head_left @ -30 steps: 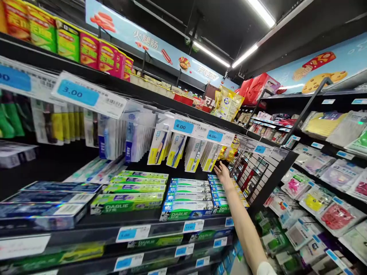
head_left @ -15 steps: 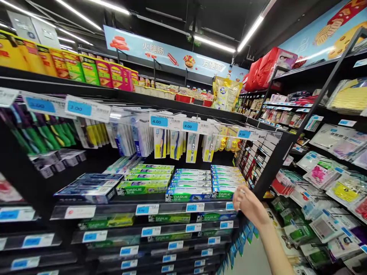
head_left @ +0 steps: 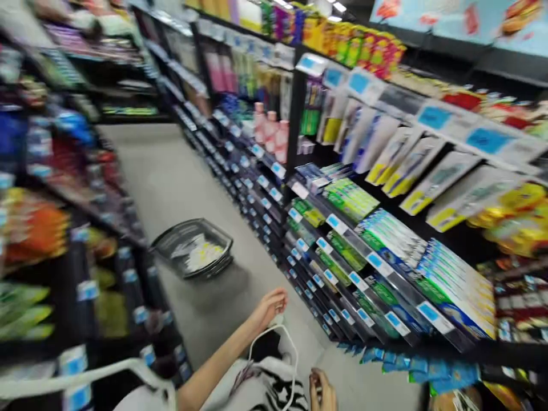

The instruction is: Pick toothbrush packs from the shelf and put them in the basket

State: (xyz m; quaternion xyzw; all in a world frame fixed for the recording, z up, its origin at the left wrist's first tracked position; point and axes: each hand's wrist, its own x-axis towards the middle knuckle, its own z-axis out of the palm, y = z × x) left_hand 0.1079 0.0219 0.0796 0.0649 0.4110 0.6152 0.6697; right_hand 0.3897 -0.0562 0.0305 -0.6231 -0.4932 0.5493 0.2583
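Two bare hands belong to a person in a store aisle, the left hand [head_left: 270,308] reaching out over the grey floor [head_left: 149,165] and the right hand [head_left: 322,391] lower, cut off by the bottom edge of the view. The left hand's fingers are bent in toward the thumb, and a thin white cord [head_left: 295,354] hangs in a loop just beneath them; blur makes it impossible to tell whether the fingertips pinch it. The cord falls in front of a white garment with a black print [head_left: 278,394], one side of the loop dropping near the right hand, whose fingers are loosely curled; whether they hold anything cannot be told. A dark shopping basket [head_left: 209,269] rests on the floor beyond the left hand, well apart from it, with white and yellow packages [head_left: 203,253] inside. To the right, rows of toothpaste boxes [head_left: 454,285] lie on a shelf below hanging toothbrush packs [head_left: 411,165], and blue-and-white price tags [head_left: 377,264] line the shelf edges. Farther along that side stand pink bottles [head_left: 270,134], while blue packets [head_left: 428,368] hang low at the shelf's near end
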